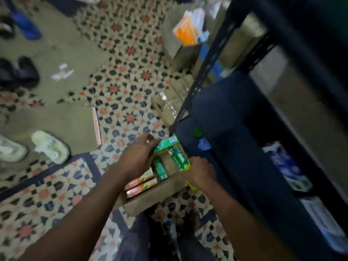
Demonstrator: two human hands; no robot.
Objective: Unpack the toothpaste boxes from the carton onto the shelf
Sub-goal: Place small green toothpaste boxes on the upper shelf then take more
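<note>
A floor of patterned tiles [122,87] in cream, red and dark blue fills the view, which is blurred throughout. An open carton [150,201] stands on it, just in front of the person's legs. Over the far end of the carton, the left grip [137,157] closes its fingers round a green toothpaste box [165,145], held above the rim. A second green box [179,158] slants down from it to the right side of the carton, where its yellow end meets the right grip [201,170]. The fingers of that grip are hidden behind the back of the hand, so I cannot tell whether it holds the box. Inside the carton, another green box [160,169] stands on end, and two red boxes [141,182] lie flat at the near left. Directly right of the carton rises a dark metal shelf [226,110], with blue and white packs [288,166] on a lower level. Left of the carton lies flattened cardboard [56,117] with a pair of pale slippers [49,146] at its edge.
</note>
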